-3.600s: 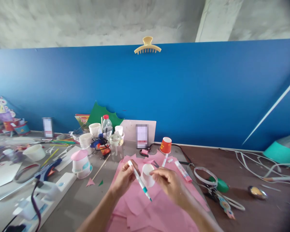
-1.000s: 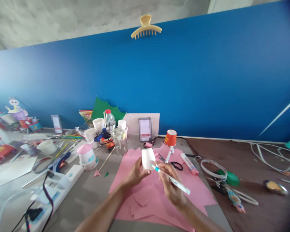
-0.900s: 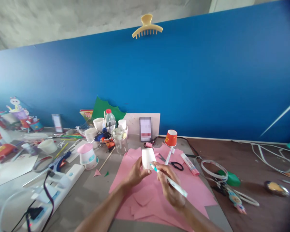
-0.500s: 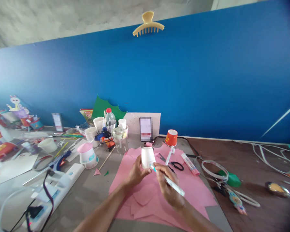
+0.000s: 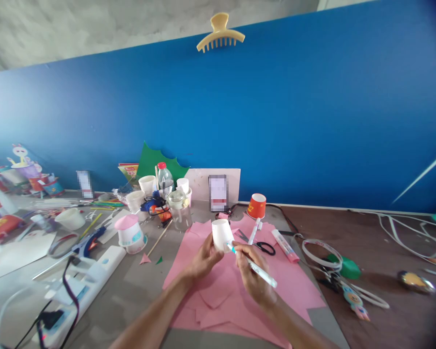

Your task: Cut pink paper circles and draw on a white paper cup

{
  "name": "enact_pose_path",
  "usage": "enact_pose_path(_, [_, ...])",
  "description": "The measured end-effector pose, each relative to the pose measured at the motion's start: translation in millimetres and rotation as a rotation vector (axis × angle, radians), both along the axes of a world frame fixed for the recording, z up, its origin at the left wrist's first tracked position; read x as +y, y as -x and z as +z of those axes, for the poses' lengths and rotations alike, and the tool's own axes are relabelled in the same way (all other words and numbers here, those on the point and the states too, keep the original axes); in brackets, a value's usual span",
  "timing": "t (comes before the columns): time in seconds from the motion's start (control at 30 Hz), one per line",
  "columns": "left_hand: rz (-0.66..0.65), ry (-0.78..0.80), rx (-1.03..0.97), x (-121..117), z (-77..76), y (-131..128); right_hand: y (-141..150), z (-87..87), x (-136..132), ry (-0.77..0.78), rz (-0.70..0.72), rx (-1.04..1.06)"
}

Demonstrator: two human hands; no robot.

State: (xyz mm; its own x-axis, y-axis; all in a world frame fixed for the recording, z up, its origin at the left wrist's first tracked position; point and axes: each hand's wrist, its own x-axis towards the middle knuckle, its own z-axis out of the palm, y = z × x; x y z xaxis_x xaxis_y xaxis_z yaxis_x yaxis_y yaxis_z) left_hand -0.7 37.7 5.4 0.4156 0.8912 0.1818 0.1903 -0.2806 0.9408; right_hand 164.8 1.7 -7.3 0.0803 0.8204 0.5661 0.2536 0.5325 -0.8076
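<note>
My left hand (image 5: 206, 258) is closed around the side of a white paper cup (image 5: 221, 233), held tilted above sheets of pink paper (image 5: 218, 310). In my right hand (image 5: 253, 271) is a marker (image 5: 262, 275) with a white barrel and a blue-green tip end, gripped like a pen. Its tip meets the lower right side of the cup, and any mark there is too small to make out. Just beyond my right hand lie black-handled scissors (image 5: 266, 248), a white marker cap or pen (image 5: 254, 231) and a pink-and-white glue stick tube (image 5: 285, 246).
A red paper cup (image 5: 256, 206) stands behind the pink paper. To the left are a glass jar (image 5: 180, 213), a decorated cup with a pink cone top (image 5: 130, 233) and a white power strip (image 5: 90, 295) with cables. Coiled white cable (image 5: 323, 254) lies at right.
The cup has tilted slightly in my left hand, and the marker tip has shifted a little up on its side. The whole view has drifted slightly.
</note>
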Motion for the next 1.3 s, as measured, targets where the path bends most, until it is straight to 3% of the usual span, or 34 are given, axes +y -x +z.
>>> enact_pose_path(0.63, [0.025,-0.009,-0.050,8.1,-17.9,3.2,-1.8,3.2,4.8,-0.078,-0.044,-0.032])
enact_pose_path(0.9, [0.024,-0.037,-0.057,7.3,-13.5,1.3,-2.7,-0.5,5.8,-0.081,-0.046,-0.042])
enact_pose_path(1.3, [0.025,-0.018,-0.071,9.9,-20.0,2.5,-2.2,2.3,4.3,-0.120,-0.062,-0.061])
